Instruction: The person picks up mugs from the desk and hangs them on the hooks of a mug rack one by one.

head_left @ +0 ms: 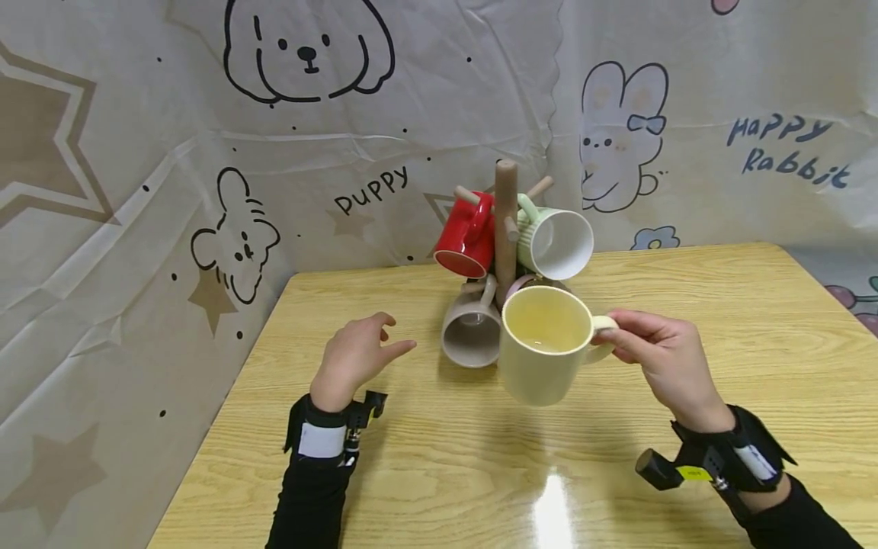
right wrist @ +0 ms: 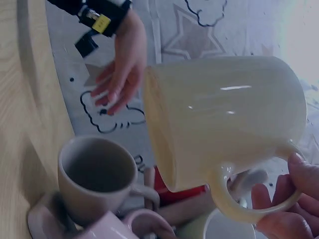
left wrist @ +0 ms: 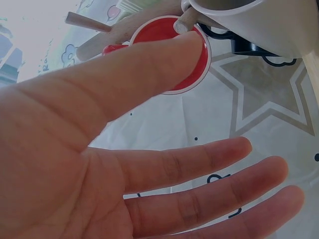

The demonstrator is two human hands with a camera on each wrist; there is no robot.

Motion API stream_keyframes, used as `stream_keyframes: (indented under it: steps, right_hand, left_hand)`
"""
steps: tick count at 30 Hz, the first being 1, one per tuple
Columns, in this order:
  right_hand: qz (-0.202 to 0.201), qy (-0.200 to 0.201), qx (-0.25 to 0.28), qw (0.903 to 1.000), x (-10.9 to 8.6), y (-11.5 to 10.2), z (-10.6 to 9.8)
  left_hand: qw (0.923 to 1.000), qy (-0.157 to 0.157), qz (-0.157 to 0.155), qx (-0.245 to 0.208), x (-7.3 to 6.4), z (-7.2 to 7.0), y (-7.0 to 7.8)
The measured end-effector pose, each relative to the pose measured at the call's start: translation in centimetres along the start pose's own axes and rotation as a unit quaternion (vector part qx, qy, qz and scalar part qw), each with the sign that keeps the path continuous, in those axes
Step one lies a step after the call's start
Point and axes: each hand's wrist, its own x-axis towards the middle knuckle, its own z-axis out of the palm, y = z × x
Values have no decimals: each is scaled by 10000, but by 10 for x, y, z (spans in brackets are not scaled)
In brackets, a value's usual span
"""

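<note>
A pale yellow mug [head_left: 542, 374] is held by its handle in my right hand [head_left: 661, 358], fingers and thumb pinching the loop. It is upright in front of a wooden mug tree [head_left: 506, 229]. In the right wrist view the yellow mug [right wrist: 229, 119] fills much of the picture. My left hand [head_left: 357, 354] hovers left of the tree with fingers spread loosely and nothing in them. Nearest to it, a grey mug [head_left: 472, 335] hangs low on the tree. A red mug [head_left: 466, 240] hangs above that, and a light green mug [head_left: 559, 242] hangs at upper right.
A pink mug [right wrist: 107, 229] is on the tree's lower part, mostly hidden behind the yellow mug in the head view. The wooden table [head_left: 425, 473] ends at a wall covered by a printed cloth [head_left: 425, 76]. Both wrists carry black camera straps.
</note>
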Motion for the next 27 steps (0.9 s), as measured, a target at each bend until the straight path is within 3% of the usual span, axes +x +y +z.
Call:
stream_keyframes:
  steps: [3, 7, 14, 17, 22, 27]
  right_hand:
    - [-176, -22, -125, 9998, 0, -4, 12]
    - [-753, 20, -106, 9971, 2, -6, 24]
    - [-1782, 179, 8, 9838, -1, -1, 34]
    - [-1953, 342, -72, 9801, -1, -1, 37]
    - [-1644, 286, -232, 9857, -2, 0, 39]
    - [-586, -338, -244, 9974, 0, 0, 36]
  left_hand:
    - [10000, 14, 41, -7, 0, 0, 0]
    - [10000, 62, 70, -14, -2, -1, 1]
    - [9999, 87, 73, -80, -3, -1, 1]
    - [9999, 105, 48, -93, -4, -1, 1]
    - [9999, 120, 68, -64, -4, -1, 1]
    - [9999, 128, 70, -34, -5, -2, 3]
